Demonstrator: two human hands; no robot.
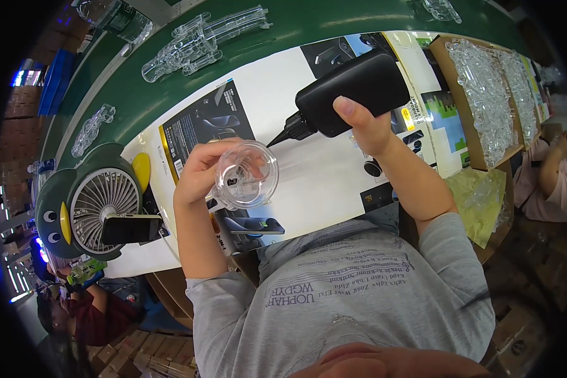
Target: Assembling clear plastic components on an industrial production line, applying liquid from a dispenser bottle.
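My left hand (201, 169) is closed around a clear, round plastic piece (264, 189), its circular rim turned up toward me. Through its see-through wall some of my fingers show. In my right hand (366, 126) lies a black squeeze bottle (353, 88), tilted so that its narrow pointed nozzle (290, 130) aims down to the left. The nozzle tip is close to the rim of the clear piece; whether the two touch I cannot tell. Beneath both hands spreads a white printed sheet (315, 183) with pictures of devices.
A green penguin-shaped fan (107, 196) with a phone (132, 230) before it stands at the left. Clear plastic assemblies (192, 47) lie on the green table (258, 53). At the right is a cardboard box (479, 142) of clear parts beside a yellow bag (479, 201). Other people sit nearby.
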